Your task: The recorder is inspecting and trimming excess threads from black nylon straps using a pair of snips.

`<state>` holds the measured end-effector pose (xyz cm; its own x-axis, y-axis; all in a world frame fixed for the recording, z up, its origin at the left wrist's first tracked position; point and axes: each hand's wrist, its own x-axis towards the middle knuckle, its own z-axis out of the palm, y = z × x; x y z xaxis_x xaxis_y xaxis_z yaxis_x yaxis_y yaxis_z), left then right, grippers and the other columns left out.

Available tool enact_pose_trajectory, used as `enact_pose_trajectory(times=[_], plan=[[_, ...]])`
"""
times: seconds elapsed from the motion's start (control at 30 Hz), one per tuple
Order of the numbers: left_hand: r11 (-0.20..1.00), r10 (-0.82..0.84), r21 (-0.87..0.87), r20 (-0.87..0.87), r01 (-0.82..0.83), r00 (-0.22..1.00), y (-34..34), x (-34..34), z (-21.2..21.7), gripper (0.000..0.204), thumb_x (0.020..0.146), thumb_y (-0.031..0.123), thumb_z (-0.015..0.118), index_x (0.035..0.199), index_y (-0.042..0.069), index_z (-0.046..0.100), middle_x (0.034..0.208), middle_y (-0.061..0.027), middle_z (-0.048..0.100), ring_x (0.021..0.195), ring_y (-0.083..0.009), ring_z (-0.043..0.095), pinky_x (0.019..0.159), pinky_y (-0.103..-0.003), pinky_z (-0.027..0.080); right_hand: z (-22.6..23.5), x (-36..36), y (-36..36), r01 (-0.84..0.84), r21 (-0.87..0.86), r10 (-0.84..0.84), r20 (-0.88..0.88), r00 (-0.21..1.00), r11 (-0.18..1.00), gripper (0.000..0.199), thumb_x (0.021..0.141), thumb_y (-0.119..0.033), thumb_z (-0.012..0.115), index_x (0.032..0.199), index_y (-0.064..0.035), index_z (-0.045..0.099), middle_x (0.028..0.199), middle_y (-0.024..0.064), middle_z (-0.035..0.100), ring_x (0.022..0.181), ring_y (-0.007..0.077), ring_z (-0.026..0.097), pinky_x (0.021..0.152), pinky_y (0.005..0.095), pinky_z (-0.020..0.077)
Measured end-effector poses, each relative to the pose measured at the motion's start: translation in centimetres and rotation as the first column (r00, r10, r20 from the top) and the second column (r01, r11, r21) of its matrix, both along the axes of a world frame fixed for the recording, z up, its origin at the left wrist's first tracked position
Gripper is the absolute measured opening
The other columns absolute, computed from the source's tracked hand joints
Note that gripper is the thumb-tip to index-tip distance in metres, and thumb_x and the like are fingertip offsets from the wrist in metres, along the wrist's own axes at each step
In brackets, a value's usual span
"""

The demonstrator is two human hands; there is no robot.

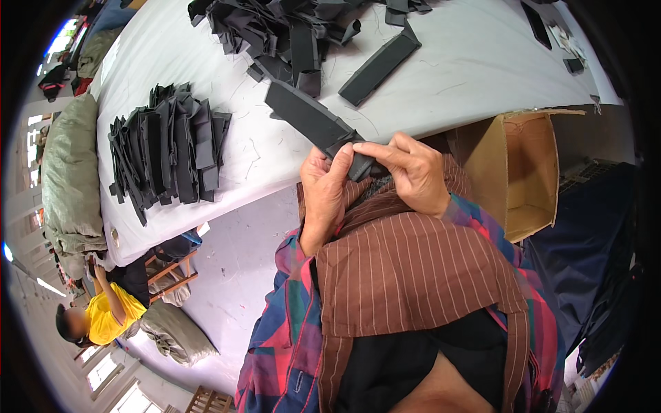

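Observation:
My left hand (323,189) grips a dark grey folded fabric strip (310,118), thumb on top, near the table's front edge. The fingers of my right hand (416,172) are curled, with the index finger and thumb pinching the strip's near end. The strip slants up and to the left over the white table. Beyond it lies a loose heap of similar dark strips (303,51). One separate strip (380,69) rests to the right of the heap. At the left, a neater pile of strips (169,148) lies in overlapping rows.
White cloth covers the table (275,155), with loose threads on it. A phone-like black slab (536,25) lies at the far right. An open cardboard box (530,172) stands below the right edge. A stuffed sack (72,172) borders the left; a person in yellow (113,313) sits beyond.

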<state>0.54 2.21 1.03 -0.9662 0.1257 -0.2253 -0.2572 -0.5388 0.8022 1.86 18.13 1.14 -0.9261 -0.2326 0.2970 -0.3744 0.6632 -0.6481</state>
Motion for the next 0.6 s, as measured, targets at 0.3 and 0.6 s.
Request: enact_pose_trajectory(times=[0.3,0.6], plan=[[0.997,0.059,-0.051,-0.048,-0.062,0.997,-0.1,-0.1,0.6,0.02,0.092,0.008,0.056,0.109,-0.003,0.052,0.101,-0.009,0.062,0.083,-0.0126,0.061,0.074,-0.028,0.053,2.3,-0.7,1.2,0.011,-0.284,0.003,0.049,0.999,0.959,0.039,0.078,-0.004,0.064,0.116,-0.0144,0.063,0.074,0.0056,0.058,0.06,0.0209,0.052,0.059,0.0292,0.0429],[0.943,0.053,-0.319,-0.139,-0.096,0.989,-0.8,-0.1,-0.3,0.014,0.091,0.009,0.06,0.099,-0.002,0.058,0.089,-0.0016,0.061,0.076,-0.0047,0.053,0.066,-0.02,0.043,2.6,-0.8,1.8,-0.097,-0.012,0.096,-0.067,0.993,0.995,0.035,0.075,-0.009,0.067,0.109,-0.0157,0.065,0.074,0.0039,0.06,0.06,0.0221,0.053,0.056,0.0321,0.0369]])
